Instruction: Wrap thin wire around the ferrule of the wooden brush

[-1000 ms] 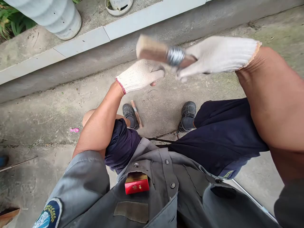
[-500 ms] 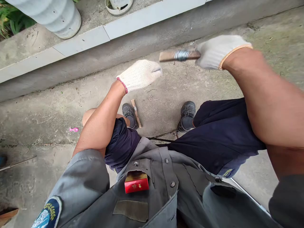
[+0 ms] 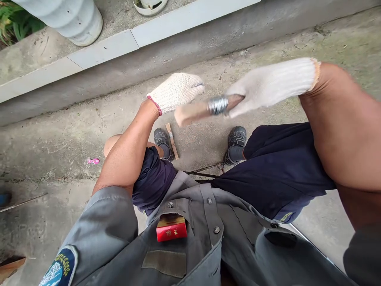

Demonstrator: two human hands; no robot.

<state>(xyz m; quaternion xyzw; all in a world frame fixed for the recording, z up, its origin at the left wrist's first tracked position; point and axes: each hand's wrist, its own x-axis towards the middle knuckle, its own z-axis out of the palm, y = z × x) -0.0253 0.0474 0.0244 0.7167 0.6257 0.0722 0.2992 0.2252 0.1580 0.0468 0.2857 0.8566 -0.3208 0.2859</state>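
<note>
We grip the wire-wrapped stick (image 3: 195, 111) in right hand (image 3: 268, 85) fingers; left hand (image 3: 175, 91) fingers curled, contents we cannot tell.

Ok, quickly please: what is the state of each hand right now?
Left hand: in a white knit glove, curled shut; contents cannot be told.
Right hand: closed on the brown wooden stick wrapped with silver wire.
</note>
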